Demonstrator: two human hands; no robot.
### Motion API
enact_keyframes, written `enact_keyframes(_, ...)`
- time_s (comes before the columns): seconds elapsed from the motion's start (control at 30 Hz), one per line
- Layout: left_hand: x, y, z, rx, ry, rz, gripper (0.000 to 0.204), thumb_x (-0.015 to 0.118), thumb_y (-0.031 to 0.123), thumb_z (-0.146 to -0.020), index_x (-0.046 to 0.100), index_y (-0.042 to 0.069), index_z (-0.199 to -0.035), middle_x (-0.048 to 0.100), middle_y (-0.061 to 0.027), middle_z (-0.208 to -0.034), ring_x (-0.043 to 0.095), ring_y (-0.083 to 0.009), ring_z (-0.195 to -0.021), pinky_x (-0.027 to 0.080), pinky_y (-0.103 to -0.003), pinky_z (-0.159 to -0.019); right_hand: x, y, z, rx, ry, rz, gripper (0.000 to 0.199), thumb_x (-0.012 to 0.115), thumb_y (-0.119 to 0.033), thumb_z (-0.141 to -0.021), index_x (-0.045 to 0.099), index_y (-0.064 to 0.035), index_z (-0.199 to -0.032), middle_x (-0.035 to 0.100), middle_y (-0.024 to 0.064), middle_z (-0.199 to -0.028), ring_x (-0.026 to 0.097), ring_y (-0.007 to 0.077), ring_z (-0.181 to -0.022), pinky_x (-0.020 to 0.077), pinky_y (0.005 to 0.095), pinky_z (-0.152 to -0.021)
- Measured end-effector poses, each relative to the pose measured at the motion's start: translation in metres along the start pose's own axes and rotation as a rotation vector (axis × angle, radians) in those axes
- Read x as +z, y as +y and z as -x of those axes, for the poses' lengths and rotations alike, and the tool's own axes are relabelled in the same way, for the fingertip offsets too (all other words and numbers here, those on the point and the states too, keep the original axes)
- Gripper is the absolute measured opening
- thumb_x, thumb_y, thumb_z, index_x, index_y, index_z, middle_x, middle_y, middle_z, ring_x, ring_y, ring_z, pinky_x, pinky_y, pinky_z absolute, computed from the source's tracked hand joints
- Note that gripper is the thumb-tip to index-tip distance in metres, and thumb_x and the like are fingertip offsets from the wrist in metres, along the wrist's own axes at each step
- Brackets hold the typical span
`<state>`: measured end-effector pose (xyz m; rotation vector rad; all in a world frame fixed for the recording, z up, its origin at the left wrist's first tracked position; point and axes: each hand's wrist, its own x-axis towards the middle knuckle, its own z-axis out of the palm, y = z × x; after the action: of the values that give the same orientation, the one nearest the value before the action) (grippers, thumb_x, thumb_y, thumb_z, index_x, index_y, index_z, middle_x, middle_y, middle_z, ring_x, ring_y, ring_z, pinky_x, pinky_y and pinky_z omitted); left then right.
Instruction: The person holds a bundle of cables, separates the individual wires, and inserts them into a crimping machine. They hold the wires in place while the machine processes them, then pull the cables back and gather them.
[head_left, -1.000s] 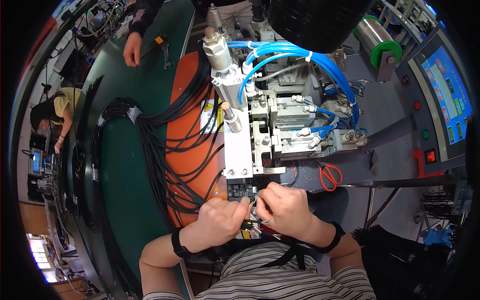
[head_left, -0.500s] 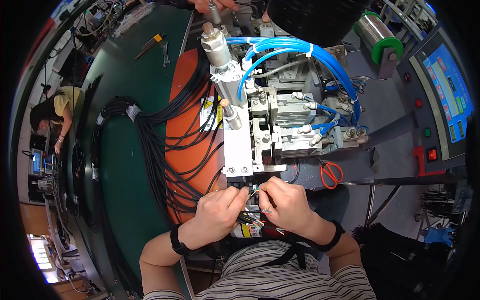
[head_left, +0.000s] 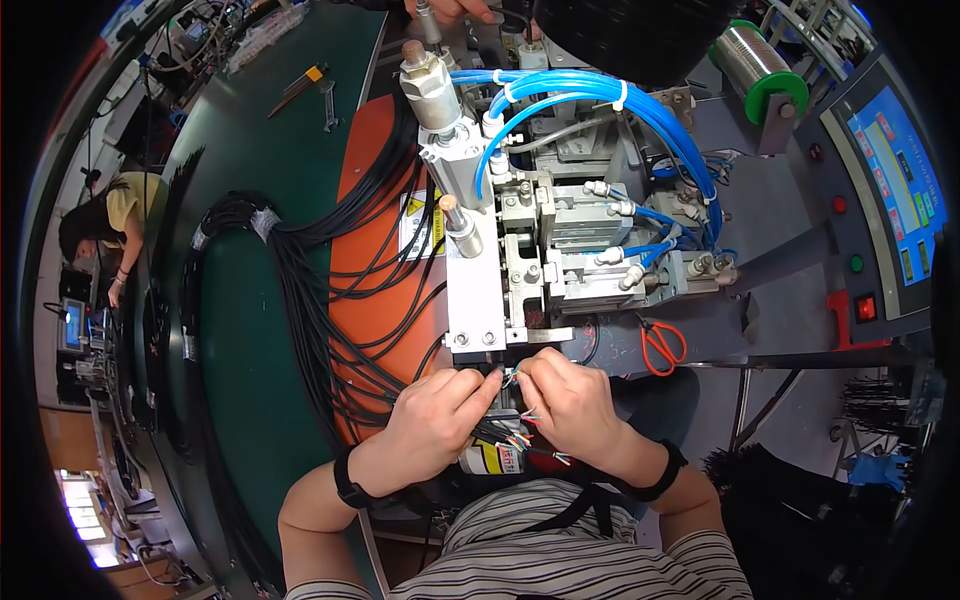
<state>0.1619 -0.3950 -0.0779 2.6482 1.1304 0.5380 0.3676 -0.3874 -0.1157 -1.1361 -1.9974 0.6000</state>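
Note:
My left hand (head_left: pixel 436 418) pinches the end of a black cable just below the machine's front edge; the fingers cover most of it. Close beside it, my right hand (head_left: pixel 570 402) has thumb and forefinger closed on the thin coloured wires (head_left: pixel 511 378) that fan out of that end. Under both hands lie more stripped black cables, their coloured wire ends (head_left: pixel 519 441) pointing right. Directly ahead stands a metal machine (head_left: pixel 476 300) with pneumatic cylinders and blue air hoses (head_left: pixel 600 92).
A bundle of black cables (head_left: pixel 300 300) crosses the green table (head_left: pixel 245 330) and an orange mat (head_left: pixel 365 190). Red-handled scissors (head_left: pixel 661 347) lie right of the machine. Farther out are a solder wire spool (head_left: pixel 752 65), a touch panel (head_left: pixel 890 180), a wrench (head_left: pixel 331 108) and other people.
My left hand and wrist have shifted slightly left and down. The fingertips of both hands remain close together at the wires, and my right hand has risen a little.

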Motion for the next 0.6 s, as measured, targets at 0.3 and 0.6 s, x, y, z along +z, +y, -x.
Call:
enact_keyframes(0.3, -0.011, -0.004, -0.011, 0.218, -0.101, -0.168, 0.049, 0.061, 0.011, -0.074, 0.063, -0.001, -0.121, 0.054, -0.0051, -0.086, 0.051, -0.0190, -0.071, 0.047, -0.029, -0.062, -0.002, -0.003, -0.004, -0.085, -0.029, 0.159, 0.015, 0.068, -0.006, -0.077, 0.062, -0.0021, -0.091, 0.057, 0.0073, -0.076, 0.060, 0.0255, -0.058, 0.0473, 0.0353, -0.050)
enact_keyframes(0.6, -0.009, -0.003, -0.009, 0.222, -0.139, -0.247, 0.047, 0.061, 0.010, -0.075, 0.063, -0.003, -0.120, 0.053, -0.0044, -0.084, 0.052, -0.0175, -0.071, 0.046, -0.028, -0.062, -0.008, -0.007, -0.010, -0.078, -0.181, 0.236, 0.015, 0.068, -0.005, -0.076, 0.063, -0.0025, -0.090, 0.057, 0.0073, -0.073, 0.060, 0.0262, -0.056, 0.0473, 0.0357, -0.048)
